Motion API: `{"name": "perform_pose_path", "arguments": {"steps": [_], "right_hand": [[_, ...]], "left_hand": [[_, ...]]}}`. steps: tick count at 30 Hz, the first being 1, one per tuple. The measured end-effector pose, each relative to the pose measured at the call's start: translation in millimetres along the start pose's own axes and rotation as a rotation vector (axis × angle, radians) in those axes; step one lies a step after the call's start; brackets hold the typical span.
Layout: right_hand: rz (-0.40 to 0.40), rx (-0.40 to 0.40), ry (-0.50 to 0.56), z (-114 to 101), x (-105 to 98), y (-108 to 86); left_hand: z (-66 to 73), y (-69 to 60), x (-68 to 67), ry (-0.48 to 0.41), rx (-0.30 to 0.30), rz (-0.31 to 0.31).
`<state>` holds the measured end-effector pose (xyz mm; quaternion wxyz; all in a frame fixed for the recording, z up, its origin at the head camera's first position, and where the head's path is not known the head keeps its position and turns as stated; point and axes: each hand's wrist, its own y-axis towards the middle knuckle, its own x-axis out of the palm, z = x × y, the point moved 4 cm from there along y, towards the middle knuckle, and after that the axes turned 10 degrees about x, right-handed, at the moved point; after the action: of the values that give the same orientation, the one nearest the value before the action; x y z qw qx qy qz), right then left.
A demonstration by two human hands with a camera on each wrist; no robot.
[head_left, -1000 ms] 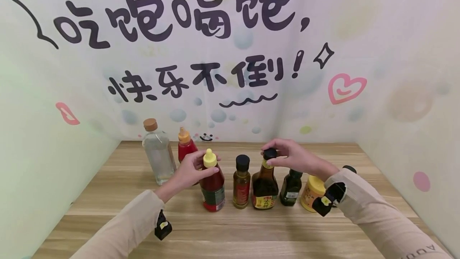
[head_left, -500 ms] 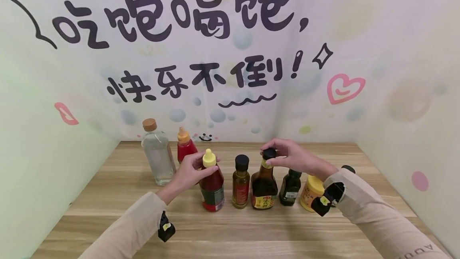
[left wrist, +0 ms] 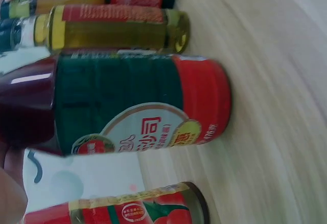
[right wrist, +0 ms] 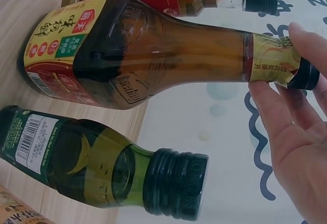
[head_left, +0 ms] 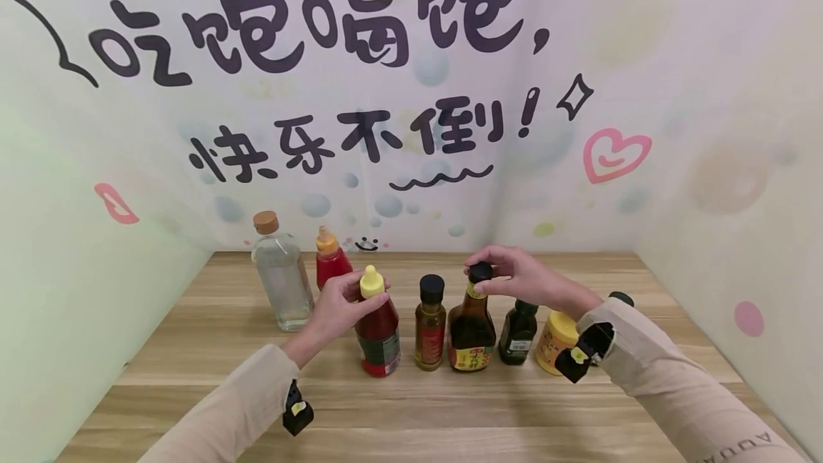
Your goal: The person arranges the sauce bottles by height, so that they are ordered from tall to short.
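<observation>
My left hand (head_left: 334, 309) holds a ketchup bottle (head_left: 378, 345) near its neck, just under the yellow nozzle cap. The bottle stands upright, and its green and red label faces the left wrist camera. On the right, my other hand (head_left: 524, 279) grips the neck of a soy sauce bottle (head_left: 472, 338) with thumb and fingers, just below the black cap. Between these two stands a slim oil bottle (head_left: 431, 327) with a black cap, untouched. A dark green bottle (right wrist: 97, 157) is beside the soy sauce, under my right wrist.
A clear bottle with a brown cap (head_left: 283, 284) and a red squeeze bottle (head_left: 332, 264) stand behind my left hand. A yellow-lidded jar (head_left: 556, 345) is partly covered by my right wrist. Another dark cap (head_left: 621, 299) shows behind that sleeve. The wooden table (head_left: 411, 420) meets a printed backdrop.
The head view has shifted very slightly. Both hands keep their hold on the ketchup and soy sauce bottles, and the bottles stay in the same places.
</observation>
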<state>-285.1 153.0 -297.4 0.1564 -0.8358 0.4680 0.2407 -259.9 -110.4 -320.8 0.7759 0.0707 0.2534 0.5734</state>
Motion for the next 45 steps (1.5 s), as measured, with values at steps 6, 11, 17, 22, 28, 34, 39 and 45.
{"name": "perform_pose_path", "arguments": {"steps": [6,11,17,22,28,34,39,45], "right_hand": [[-0.003,-0.004,0.012,-0.2,0.2,-0.6],[-0.005,-0.015,0.009,0.4,0.0,0.6],[0.004,0.003,-0.012,1.9,0.6,1.1],[-0.001,0.005,0.0,2.2,1.3,1.5],[-0.012,0.006,0.021,2.5,0.9,1.3],[-0.003,0.001,0.018,3.8,-0.2,0.9],[0.015,-0.008,-0.024,4.4,-0.2,0.8],[0.01,-0.003,-0.012,2.9,0.3,0.7]], "left_hand": [[-15.3,-1.1,-0.6,0.006,0.009,0.072],[-29.3,-0.1,-1.5,0.019,-0.001,0.097],[-26.2,1.7,-2.5,0.016,-0.009,0.114],[2.6,8.6,-1.9,0.046,-0.006,0.108],[0.1,26.6,-2.0,0.1,0.029,0.102],[-10.3,43.8,0.0,0.133,0.06,0.129],[-14.5,53.2,1.6,0.161,0.1,0.149],[-24.0,58.5,2.4,0.17,0.069,0.162]]}}
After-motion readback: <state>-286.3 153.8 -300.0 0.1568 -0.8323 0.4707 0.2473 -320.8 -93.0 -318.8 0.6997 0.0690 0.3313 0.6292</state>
